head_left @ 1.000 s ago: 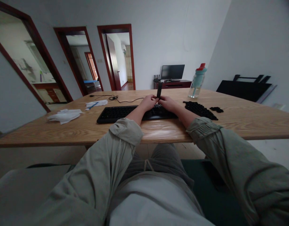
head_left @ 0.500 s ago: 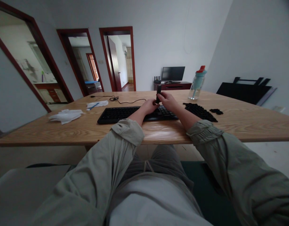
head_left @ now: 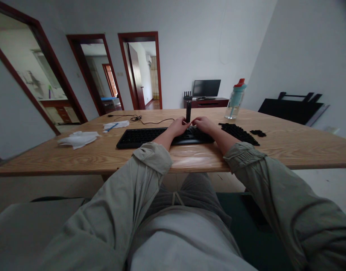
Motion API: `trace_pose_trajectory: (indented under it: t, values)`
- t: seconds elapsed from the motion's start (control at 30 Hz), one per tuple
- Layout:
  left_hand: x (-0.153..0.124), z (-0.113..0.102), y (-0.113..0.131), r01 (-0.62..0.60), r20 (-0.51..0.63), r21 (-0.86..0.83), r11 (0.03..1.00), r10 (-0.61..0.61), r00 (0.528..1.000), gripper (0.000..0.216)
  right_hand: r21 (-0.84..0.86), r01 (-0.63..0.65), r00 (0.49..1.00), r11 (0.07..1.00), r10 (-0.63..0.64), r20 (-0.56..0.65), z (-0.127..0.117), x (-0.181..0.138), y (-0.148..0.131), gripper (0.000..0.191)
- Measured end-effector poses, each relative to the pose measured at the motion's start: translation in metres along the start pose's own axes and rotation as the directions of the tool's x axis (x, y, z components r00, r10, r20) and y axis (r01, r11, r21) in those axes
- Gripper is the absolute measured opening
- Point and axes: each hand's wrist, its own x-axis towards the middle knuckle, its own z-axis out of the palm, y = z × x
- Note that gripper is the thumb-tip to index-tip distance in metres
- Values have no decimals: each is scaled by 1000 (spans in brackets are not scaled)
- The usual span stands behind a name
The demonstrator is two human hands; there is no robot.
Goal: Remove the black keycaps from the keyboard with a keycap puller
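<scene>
A black keyboard (head_left: pixel 139 136) lies on the wooden table (head_left: pixel 91 154) in front of me. Both my hands meet over its right part. My right hand (head_left: pixel 203 124) is closed round the foot of a slim dark tool (head_left: pixel 188 110) that stands upright. My left hand (head_left: pixel 178 127) rests on the keys with its fingers pinched against the tool's lower end; what they pinch is hidden. To the right of the keyboard lies a dark heap of loose keycaps (head_left: pixel 237 132), with a small separate clump (head_left: pixel 259 133) beyond it.
White crumpled cloths (head_left: pixel 78 138) and a tissue with a blue pen (head_left: pixel 116 124) lie at the left. The keyboard cable (head_left: pixel 139 119) coils behind. A teal bottle with a red cap (head_left: pixel 235 99) stands at the back right. Doorways and a monitor lie beyond the table.
Half a second ago my right hand held the tool lifted above the keys. It has come down, and both hands are together again at the tool's foot on the keyboard.
</scene>
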Motion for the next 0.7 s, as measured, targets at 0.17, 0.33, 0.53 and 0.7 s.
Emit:
trace_pose_trajectory:
  t: [0.17, 0.33, 0.53, 0.7]
  values:
    - [5, 3, -7, -20, -18, 31, 999, 20, 1000, 25, -52, 21, 998, 998, -18, 58, 3, -5, -2, 29]
    - [6, 3, -11, -29, -58, 7, 1000, 29, 998, 21, -57, 58, 992, 997, -51, 117, 4, -8, -2, 27]
    - [2, -1, -6, -22, -105, -40, 999, 17, 994, 21, -25, 51, 986, 998, -46, 161, 2, -11, -4, 25]
    - [1, -3, -5, -29, -106, -14, 999, 27, 994, 22, 183, 128, 990, 975, -135, 31, 5, -2, 0, 31]
